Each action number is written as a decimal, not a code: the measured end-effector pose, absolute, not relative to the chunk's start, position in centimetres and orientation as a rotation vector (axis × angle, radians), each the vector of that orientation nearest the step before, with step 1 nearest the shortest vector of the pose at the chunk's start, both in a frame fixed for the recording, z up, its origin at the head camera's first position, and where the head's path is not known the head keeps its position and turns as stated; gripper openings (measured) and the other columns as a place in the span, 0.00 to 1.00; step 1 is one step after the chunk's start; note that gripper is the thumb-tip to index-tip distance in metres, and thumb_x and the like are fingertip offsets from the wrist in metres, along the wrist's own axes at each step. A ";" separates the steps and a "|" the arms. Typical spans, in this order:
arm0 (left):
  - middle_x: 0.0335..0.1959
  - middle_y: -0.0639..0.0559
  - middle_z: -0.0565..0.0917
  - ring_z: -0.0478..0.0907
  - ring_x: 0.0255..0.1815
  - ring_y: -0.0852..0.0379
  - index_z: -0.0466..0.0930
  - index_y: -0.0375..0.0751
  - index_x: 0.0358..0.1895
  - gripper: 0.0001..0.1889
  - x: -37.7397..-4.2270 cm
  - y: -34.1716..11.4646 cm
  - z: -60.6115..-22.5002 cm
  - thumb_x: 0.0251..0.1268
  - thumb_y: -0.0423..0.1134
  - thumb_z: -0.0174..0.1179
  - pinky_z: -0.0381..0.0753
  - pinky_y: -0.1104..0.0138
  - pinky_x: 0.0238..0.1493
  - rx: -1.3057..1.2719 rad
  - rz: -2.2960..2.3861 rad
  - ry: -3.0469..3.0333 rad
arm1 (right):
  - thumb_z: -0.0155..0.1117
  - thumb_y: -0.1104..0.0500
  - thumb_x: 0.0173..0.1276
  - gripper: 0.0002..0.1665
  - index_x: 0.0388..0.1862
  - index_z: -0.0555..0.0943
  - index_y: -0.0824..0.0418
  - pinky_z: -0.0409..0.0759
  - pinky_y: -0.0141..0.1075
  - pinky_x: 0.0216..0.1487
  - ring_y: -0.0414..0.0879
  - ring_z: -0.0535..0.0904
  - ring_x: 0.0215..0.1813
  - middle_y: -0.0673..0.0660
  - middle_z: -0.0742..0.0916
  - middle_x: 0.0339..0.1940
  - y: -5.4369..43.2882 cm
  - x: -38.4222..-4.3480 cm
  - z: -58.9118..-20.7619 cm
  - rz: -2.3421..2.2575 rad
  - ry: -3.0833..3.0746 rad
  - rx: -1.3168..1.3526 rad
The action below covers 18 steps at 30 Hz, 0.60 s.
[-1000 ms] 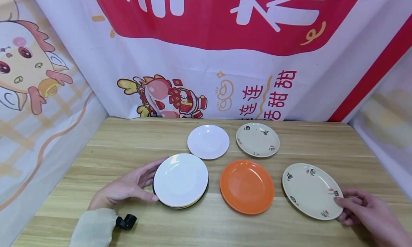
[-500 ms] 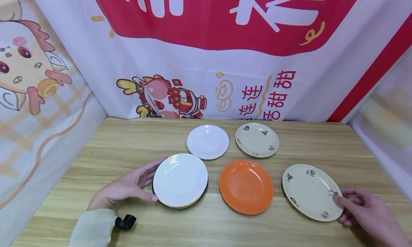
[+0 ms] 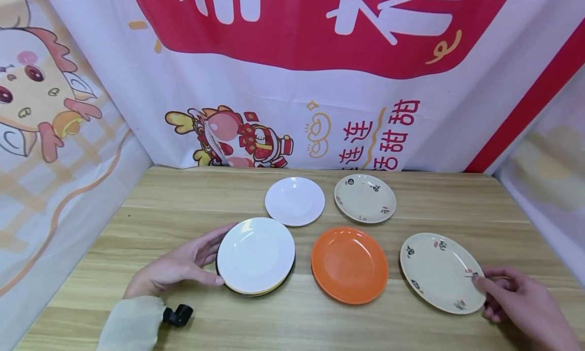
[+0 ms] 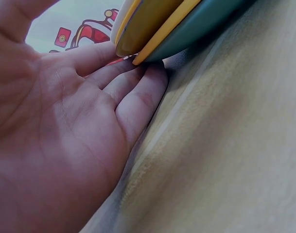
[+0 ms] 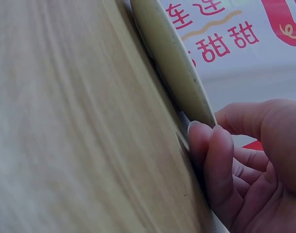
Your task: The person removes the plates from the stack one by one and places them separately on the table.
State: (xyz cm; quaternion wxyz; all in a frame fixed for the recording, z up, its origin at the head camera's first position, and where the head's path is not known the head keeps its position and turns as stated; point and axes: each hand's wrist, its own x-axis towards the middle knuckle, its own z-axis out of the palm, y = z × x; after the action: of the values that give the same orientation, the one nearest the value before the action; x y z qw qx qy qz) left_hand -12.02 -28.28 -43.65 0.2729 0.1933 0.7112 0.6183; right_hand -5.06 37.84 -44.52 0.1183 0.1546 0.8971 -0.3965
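A stack of plates (image 3: 256,254), white on top with yellow and dark green rims beneath, stands left of centre in the head view. My left hand (image 3: 187,264) rests against its left side, thumb at the front edge; in the left wrist view, its fairly straight fingers (image 4: 140,99) touch the lower rims. At the right, my right hand (image 3: 516,295) pinches the rim of a cream plate (image 3: 441,272) with small dark and red motifs. The right wrist view has the thumb above that rim and fingertips (image 5: 218,141) below it, close to the table.
Between the stack and the cream plate lies an orange plate (image 3: 349,265). Behind are a small white plate (image 3: 294,201) and a small patterned cream plate (image 3: 365,198). Printed cloth (image 3: 292,87) hangs at the table's back edge. A black fitting (image 3: 179,315) sits by the left wrist.
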 end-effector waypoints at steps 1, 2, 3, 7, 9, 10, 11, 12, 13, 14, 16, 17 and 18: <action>0.91 0.38 0.47 0.61 0.81 0.77 0.49 0.44 0.89 0.58 -12.0 -28.3 -43.7 0.59 0.27 0.77 0.65 0.81 0.77 0.525 1.664 1.914 | 0.60 0.39 0.84 0.41 0.73 0.69 0.75 0.86 0.34 0.30 0.45 0.86 0.27 0.51 0.89 0.28 37.8 -5.1 -44.4 -1.149 2.620 0.457; 0.91 0.38 0.47 0.60 0.81 0.77 0.49 0.44 0.89 0.58 -12.0 -28.3 -43.7 0.59 0.27 0.77 0.65 0.81 0.77 0.528 1.664 1.914 | 0.59 0.39 0.84 0.42 0.73 0.69 0.74 0.85 0.34 0.31 0.45 0.86 0.27 0.51 0.89 0.28 37.8 -5.2 -44.3 -1.138 2.620 0.460; 0.91 0.38 0.47 0.60 0.81 0.77 0.49 0.44 0.89 0.58 -12.0 -28.3 -43.7 0.59 0.27 0.77 0.65 0.81 0.77 0.526 1.663 1.914 | 0.59 0.38 0.83 0.43 0.73 0.68 0.74 0.85 0.33 0.31 0.45 0.86 0.27 0.51 0.89 0.28 37.8 -5.2 -44.3 -1.130 2.617 0.464; 0.91 0.39 0.48 0.60 0.81 0.77 0.49 0.45 0.89 0.58 -12.1 -28.3 -43.7 0.59 0.27 0.77 0.65 0.82 0.77 0.521 1.659 1.922 | 0.59 0.37 0.83 0.44 0.74 0.68 0.74 0.84 0.33 0.31 0.45 0.86 0.28 0.51 0.89 0.29 37.7 -5.3 -44.1 -1.117 2.611 0.480; 0.91 0.40 0.48 0.60 0.81 0.77 0.49 0.46 0.89 0.58 -12.0 -28.3 -43.7 0.59 0.27 0.78 0.65 0.82 0.77 0.514 1.658 1.923 | 0.59 0.37 0.83 0.43 0.74 0.68 0.74 0.85 0.33 0.31 0.45 0.86 0.28 0.51 0.89 0.29 37.7 -5.3 -44.1 -1.120 2.607 0.485; 0.91 0.40 0.48 0.60 0.82 0.76 0.49 0.46 0.89 0.58 -12.0 -28.3 -43.7 0.59 0.27 0.78 0.65 0.81 0.77 0.512 1.658 1.923 | 0.58 0.37 0.83 0.43 0.74 0.68 0.74 0.85 0.33 0.31 0.45 0.86 0.28 0.50 0.89 0.29 37.7 -5.3 -44.1 -1.120 2.607 0.488; 0.91 0.40 0.48 0.59 0.82 0.75 0.49 0.46 0.89 0.58 -12.0 -28.3 -43.7 0.60 0.27 0.77 0.65 0.81 0.77 0.510 1.658 1.921 | 0.58 0.37 0.83 0.43 0.74 0.68 0.74 0.85 0.33 0.31 0.45 0.86 0.28 0.50 0.89 0.28 37.7 -5.3 -44.1 -1.121 2.606 0.489; 0.91 0.40 0.48 0.59 0.83 0.74 0.49 0.46 0.89 0.58 -12.0 -28.3 -43.7 0.60 0.27 0.77 0.65 0.82 0.77 0.507 1.657 1.920 | 0.58 0.37 0.83 0.43 0.74 0.68 0.74 0.85 0.33 0.31 0.45 0.86 0.28 0.50 0.89 0.28 37.7 -5.3 -44.1 -1.121 2.608 0.489; 0.91 0.40 0.48 0.59 0.83 0.73 0.49 0.46 0.89 0.58 -12.0 -28.3 -43.7 0.60 0.27 0.77 0.65 0.82 0.77 0.503 1.657 1.920 | 0.58 0.37 0.83 0.43 0.74 0.68 0.74 0.85 0.33 0.31 0.45 0.86 0.28 0.50 0.89 0.28 37.7 -5.3 -44.1 -1.120 2.610 0.488; 0.91 0.40 0.48 0.59 0.83 0.73 0.49 0.46 0.89 0.58 -12.0 -28.3 -43.7 0.60 0.27 0.77 0.65 0.82 0.77 0.501 1.657 1.919 | 0.58 0.37 0.83 0.43 0.74 0.68 0.74 0.85 0.33 0.31 0.45 0.86 0.28 0.51 0.89 0.28 37.7 -5.2 -44.2 -1.119 2.612 0.483; 0.91 0.40 0.48 0.59 0.83 0.73 0.49 0.47 0.89 0.58 -12.0 -28.3 -43.7 0.60 0.28 0.77 0.65 0.82 0.76 0.498 1.656 1.921 | 0.58 0.37 0.83 0.44 0.73 0.68 0.74 0.84 0.33 0.31 0.45 0.86 0.27 0.51 0.89 0.28 37.7 -5.2 -44.2 -1.114 2.619 0.479; 0.91 0.40 0.48 0.59 0.83 0.74 0.49 0.46 0.89 0.58 -12.0 -28.3 -43.7 0.60 0.28 0.77 0.65 0.82 0.76 0.498 1.656 1.921 | 0.58 0.37 0.83 0.44 0.73 0.68 0.74 0.84 0.33 0.30 0.45 0.85 0.27 0.51 0.88 0.28 37.8 -5.2 -44.2 -1.109 2.626 0.473; 0.91 0.40 0.48 0.60 0.82 0.75 0.49 0.46 0.89 0.58 -12.0 -28.3 -43.7 0.60 0.28 0.77 0.65 0.82 0.76 0.499 1.657 1.922 | 0.59 0.36 0.83 0.44 0.73 0.68 0.74 0.83 0.33 0.30 0.45 0.84 0.27 0.51 0.88 0.27 37.8 -5.2 -44.2 -1.101 2.634 0.469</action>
State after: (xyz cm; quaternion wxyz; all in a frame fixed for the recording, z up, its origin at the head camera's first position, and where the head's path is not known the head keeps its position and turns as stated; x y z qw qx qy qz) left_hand -11.97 -28.26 -43.67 0.2740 0.1855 0.7148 0.6161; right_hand -5.17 37.78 -44.19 0.1238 0.1609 0.9034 -0.3777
